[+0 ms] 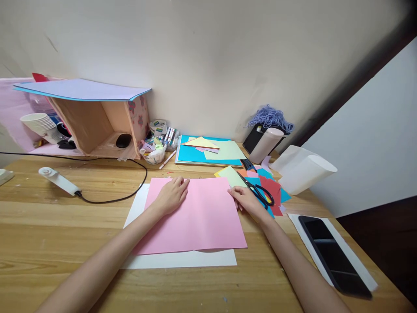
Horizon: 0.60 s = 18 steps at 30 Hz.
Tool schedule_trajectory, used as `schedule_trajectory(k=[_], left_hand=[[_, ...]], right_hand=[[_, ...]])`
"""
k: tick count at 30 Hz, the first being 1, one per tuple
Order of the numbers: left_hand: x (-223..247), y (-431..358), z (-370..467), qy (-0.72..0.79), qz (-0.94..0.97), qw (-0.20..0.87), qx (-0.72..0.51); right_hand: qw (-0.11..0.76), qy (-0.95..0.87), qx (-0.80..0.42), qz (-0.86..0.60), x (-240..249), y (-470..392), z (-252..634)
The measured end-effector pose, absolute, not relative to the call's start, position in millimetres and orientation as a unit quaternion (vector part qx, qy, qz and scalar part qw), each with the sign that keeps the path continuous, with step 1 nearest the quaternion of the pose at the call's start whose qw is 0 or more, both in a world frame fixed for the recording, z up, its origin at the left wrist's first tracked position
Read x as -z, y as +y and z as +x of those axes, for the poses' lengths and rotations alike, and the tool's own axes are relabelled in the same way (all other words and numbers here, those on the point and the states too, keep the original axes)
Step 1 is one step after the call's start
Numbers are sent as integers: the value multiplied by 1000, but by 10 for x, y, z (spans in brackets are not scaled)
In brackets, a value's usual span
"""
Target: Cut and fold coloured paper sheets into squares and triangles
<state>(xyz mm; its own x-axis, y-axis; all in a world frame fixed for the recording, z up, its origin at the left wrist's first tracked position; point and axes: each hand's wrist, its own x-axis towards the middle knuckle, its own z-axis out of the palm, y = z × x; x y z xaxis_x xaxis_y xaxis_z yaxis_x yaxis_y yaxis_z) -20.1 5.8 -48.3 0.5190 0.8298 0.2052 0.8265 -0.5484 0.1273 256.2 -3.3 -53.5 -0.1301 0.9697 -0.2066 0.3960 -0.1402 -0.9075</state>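
A sheet of pink paper [202, 217] lies over a white sheet [182, 261] on the wooden table, with a faint crease down its middle. My left hand [172, 194] rests on the upper left of the pink paper, fingers laid on its surface. At the right edge, my right hand [244, 200] pinches the pink paper between thumb and fingers. Black-handled scissors [260, 191] lie just beyond my right hand, on coloured paper scraps [272, 189].
At the back are a stack of coloured paper [189, 154], a basket of scraps [153, 154] and markers [171, 135]. A box [94, 117] and a corded white device [61, 180] stand left. Rolled white paper [302, 174] and a black phone [335, 256] are at right.
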Motion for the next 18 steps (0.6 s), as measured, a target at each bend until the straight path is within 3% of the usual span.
schedule_trajectory(k=[18], left_hand=[[518,80,-218,478,871,22,-112]], right_hand=[[272,-534,-581,-551,358,-70,2546]])
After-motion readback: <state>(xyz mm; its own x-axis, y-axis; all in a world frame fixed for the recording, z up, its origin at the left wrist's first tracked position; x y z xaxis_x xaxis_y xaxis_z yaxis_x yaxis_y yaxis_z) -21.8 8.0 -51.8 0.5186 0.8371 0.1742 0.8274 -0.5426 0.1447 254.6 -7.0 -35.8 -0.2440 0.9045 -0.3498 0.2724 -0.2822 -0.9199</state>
